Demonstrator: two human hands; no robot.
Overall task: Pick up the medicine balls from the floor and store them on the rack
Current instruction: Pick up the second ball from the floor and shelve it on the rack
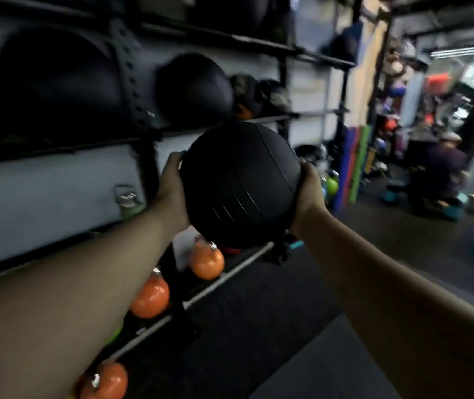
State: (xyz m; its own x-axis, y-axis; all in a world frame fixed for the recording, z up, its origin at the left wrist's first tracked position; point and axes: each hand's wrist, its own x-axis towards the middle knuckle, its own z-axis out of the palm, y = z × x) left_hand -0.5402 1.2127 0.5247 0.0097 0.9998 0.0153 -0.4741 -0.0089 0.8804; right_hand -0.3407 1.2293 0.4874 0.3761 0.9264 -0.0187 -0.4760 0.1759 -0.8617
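Note:
I hold a black medicine ball [240, 182] out in front of me at arm's length, lifted off the floor. My left hand [172, 187] presses its left side and my right hand [309, 191] cups its right side. The ball hangs just below and in front of a rail of the black wall rack [132, 90]. On that rail rests another black medicine ball [194, 89], with smaller dark balls [247, 93] to its right. Larger dark balls fill the rack at the upper left.
Orange kettlebells [207, 260] stand on the rack's low shelf along the wall. The floor [287, 312] is dark rubber matting. A person [443, 165] crouches at the far right among teal steps and a wooden box. Coloured upright pads [353, 165] stand past the rack.

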